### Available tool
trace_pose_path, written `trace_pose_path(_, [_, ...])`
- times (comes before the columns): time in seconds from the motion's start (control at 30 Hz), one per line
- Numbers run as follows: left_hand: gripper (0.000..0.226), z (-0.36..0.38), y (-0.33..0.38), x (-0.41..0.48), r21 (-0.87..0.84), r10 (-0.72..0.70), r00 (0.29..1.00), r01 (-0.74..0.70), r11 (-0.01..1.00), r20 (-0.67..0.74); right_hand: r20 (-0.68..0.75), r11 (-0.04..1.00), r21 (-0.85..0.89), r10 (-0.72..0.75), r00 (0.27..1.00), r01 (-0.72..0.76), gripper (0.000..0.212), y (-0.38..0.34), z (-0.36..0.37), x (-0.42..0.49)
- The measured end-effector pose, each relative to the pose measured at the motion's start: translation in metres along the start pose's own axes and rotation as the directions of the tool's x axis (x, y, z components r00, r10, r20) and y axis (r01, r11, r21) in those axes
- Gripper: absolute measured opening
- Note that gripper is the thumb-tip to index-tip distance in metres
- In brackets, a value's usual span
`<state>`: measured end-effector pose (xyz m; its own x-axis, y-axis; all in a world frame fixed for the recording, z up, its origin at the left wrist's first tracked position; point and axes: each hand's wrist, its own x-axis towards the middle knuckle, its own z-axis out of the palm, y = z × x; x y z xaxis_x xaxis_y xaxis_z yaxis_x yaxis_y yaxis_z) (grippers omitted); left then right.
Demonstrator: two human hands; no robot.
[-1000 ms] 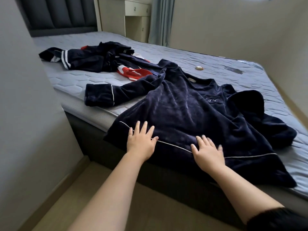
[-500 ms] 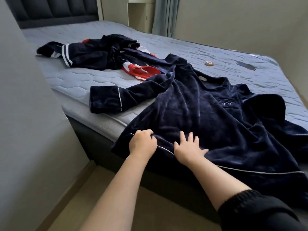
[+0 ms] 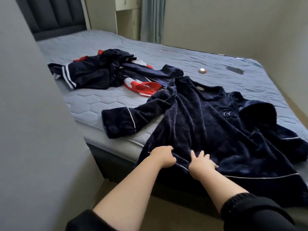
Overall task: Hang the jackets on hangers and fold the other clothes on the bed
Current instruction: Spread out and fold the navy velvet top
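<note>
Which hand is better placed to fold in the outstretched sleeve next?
Left, probably: the left hand grips the navy top nearest that sleeve; the right hand lies farther away.

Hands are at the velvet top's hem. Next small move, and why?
Probably draw the hem up toward the collar to start the fold: the left hand grips it, the right hand rests beside it, and the navy velvet top overhangs the mattress edge.

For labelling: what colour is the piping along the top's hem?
White piping on the navy top; head view.
</note>
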<state>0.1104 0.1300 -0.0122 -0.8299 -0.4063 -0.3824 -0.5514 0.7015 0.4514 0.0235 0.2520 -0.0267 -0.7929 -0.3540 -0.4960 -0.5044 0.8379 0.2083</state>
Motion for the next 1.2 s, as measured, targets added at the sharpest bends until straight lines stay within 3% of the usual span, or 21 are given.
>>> trace_pose_path(0.17, [0.056, -0.008, 0.001, -0.001, 0.027, -0.01, 0.999, 0.009, 1.0, 0.051, 0.019, 0.995, 0.092, -0.048, 0.999, 0.046, 0.07, 0.004, -0.018, -0.008])
trace_pose_path(0.37, [0.039, -0.035, -0.006, 0.002, -0.255, -0.15, 0.947, 0.077, 0.964, -0.283, -0.125, 0.934, 0.271, -0.208, 0.97, 0.235, 0.078, 0.009, -0.033, -0.005])
trace_pose_path(0.47, [0.041, -0.053, -0.018, 0.003, -0.176, -0.189, 0.889, 0.125, 0.976, -0.417, -0.139, 0.907, 0.298, -0.268, 0.953, 0.298, 0.077, 0.007, -0.043, -0.002])
trace_pose_path(0.57, [0.058, -0.072, -0.036, 0.008, -0.072, -0.249, 0.857, 0.242, 0.967, -0.451, -0.158, 0.886, 0.31, -0.308, 0.938, 0.344, 0.076, -0.003, -0.06, 0.004])
trace_pose_path(0.67, [0.068, -0.097, -0.059, 0.016, -0.124, -0.457, 0.764, 0.454, 0.882, -0.456, -0.199, 0.859, 0.332, -0.341, 0.919, 0.39, 0.074, -0.018, -0.082, 0.012])
trace_pose_path(0.8, [0.082, -0.125, -0.097, 0.03, -0.481, -0.774, 0.568, 0.615, 0.625, -0.28, -0.206, 0.821, 0.376, -0.378, 0.903, 0.43, 0.072, -0.038, -0.1, 0.023])
trace_pose_path(0.87, [0.097, -0.128, -0.11, 0.037, -0.673, -0.839, 0.529, 0.575, 0.465, -0.128, -0.192, 0.812, 0.395, -0.384, 0.903, 0.43, 0.072, -0.045, -0.105, 0.029])
trace_pose_path(0.93, [0.101, -0.132, -0.115, 0.043, -0.768, -0.853, 0.519, 0.522, 0.372, -0.061, -0.172, 0.807, 0.419, -0.379, 0.909, 0.416, 0.07, -0.051, -0.107, 0.034])
trace_pose_path(1.0, [0.092, -0.141, -0.114, 0.05, -0.819, -0.841, 0.54, 0.464, 0.337, -0.039, -0.166, 0.774, 0.493, -0.366, 0.916, 0.398, 0.066, -0.055, -0.107, 0.04])
trace_pose_path(1.1, [0.059, -0.159, -0.1, 0.06, -0.879, -0.795, 0.606, 0.386, 0.28, 0.013, -0.166, 0.667, 0.662, -0.317, 0.934, 0.344, 0.057, -0.05, -0.108, 0.043])
trace_pose_path(1.13, [0.049, -0.167, -0.089, 0.061, -0.902, -0.774, 0.632, 0.317, 0.294, -0.03, -0.159, 0.646, 0.691, -0.304, 0.939, 0.326, 0.06, -0.046, -0.109, 0.044])
trace_pose_path(1.2, [0.033, -0.187, -0.059, 0.063, -0.88, -0.697, 0.673, 0.146, 0.451, -0.246, -0.168, 0.626, 0.719, -0.263, 0.95, 0.301, 0.063, -0.035, -0.114, 0.049])
